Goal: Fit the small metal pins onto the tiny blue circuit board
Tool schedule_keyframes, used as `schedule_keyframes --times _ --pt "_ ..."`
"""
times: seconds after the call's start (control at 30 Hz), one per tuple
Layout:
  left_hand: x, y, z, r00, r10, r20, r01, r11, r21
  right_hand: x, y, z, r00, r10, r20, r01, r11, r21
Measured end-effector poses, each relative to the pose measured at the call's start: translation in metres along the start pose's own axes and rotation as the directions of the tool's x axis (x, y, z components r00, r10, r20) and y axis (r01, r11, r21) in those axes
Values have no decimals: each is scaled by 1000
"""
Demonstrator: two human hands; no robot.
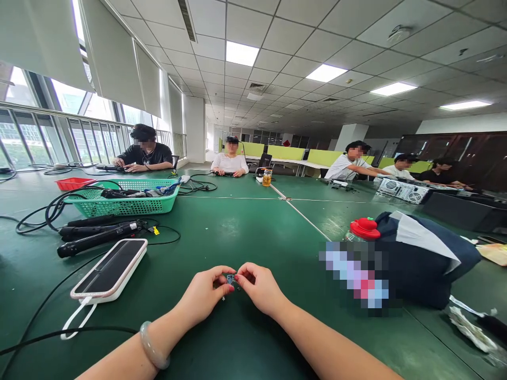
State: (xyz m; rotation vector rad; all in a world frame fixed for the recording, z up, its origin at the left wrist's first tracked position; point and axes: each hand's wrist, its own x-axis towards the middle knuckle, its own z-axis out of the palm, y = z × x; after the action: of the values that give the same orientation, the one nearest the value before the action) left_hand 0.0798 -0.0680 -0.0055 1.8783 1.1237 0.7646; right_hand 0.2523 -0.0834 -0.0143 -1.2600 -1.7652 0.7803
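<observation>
Between the thumb and fingers of my left hand (pixel 206 293) is a small blue-grey part (pixel 230 279), held just above the green table. My right hand (pixel 259 289) is pinched closed at the part's right side, its fingertips close against it. Whether it grips the same part or a tiny separate piece is too small to tell. A few tiny dark bits lie on the table just under the fingertips. On my left wrist sits a pale bangle (pixel 152 345).
At left are a phone (pixel 111 269) in a white case, black rods (pixel 99 237), cables and a green basket (pixel 127 206). A red-lidded jar (pixel 364 228) and dark bag (pixel 428 258) stand right. Several people sit around the far table, near a computer case (pixel 402 190).
</observation>
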Motion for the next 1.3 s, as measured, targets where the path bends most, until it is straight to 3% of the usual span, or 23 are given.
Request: schedule_keyframes --times 0.37,1.1,1.3 --pt "-2 3 0 999 26 20 -27 999 17 -3 -4 2 993 -114 34 119 962 -244" --pt "-3 3 1 998 62 17 -63 997 41 -3 -1 5 979 -201 -34 189 958 -216" --pt "-2 4 2 996 93 -2 -92 991 97 -3 0 1 984 -167 -64 155 975 -162"
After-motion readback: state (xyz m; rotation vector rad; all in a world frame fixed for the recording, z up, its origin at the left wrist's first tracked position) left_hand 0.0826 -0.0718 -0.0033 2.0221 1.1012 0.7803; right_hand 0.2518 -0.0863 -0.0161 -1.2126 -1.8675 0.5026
